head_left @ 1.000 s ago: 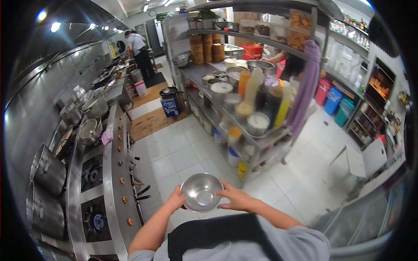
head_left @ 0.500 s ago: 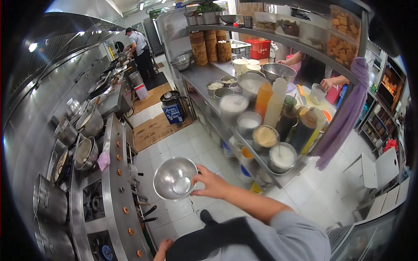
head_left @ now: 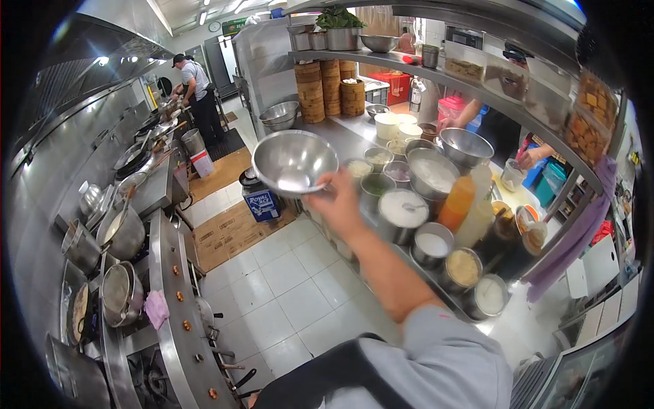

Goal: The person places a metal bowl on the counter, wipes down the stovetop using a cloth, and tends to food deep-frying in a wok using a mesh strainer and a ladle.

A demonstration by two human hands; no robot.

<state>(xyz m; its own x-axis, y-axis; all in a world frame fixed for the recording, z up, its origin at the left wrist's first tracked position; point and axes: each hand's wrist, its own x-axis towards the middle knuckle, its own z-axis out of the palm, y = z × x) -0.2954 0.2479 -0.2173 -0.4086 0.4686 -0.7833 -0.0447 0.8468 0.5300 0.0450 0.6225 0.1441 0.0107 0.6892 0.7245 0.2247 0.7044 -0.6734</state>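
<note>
In the middle of the head view, my right hand [head_left: 335, 208] grips the near rim of a shiny steel mixing bowl [head_left: 296, 160]. The bowl is held up in the air, tilted so that its inside faces me, and I see no food in it. Behind it on the steel counter stands a stack of similar metal bowls [head_left: 279, 114]. Just right of my hand are small metal tubs, among them a tub of white granules [head_left: 403, 208] with a spoon in it. Only a sliver of my left hand or wrist [head_left: 253, 399] shows at the bottom edge; its fingers are hidden.
A stove [head_left: 174, 320] with pots runs along the left. A blue tin [head_left: 262, 204] stands on flattened cardboard [head_left: 238, 235]. Squeeze bottles [head_left: 456, 204] and bamboo steamers [head_left: 310, 95] stand on the counter. One co-worker [head_left: 197, 88] is far back; another's hands [head_left: 528, 158] work across the counter.
My right hand has lifted the bowl up and forward, from above the floor to the height of the counter's far end. My view has shifted forward along the aisle.
</note>
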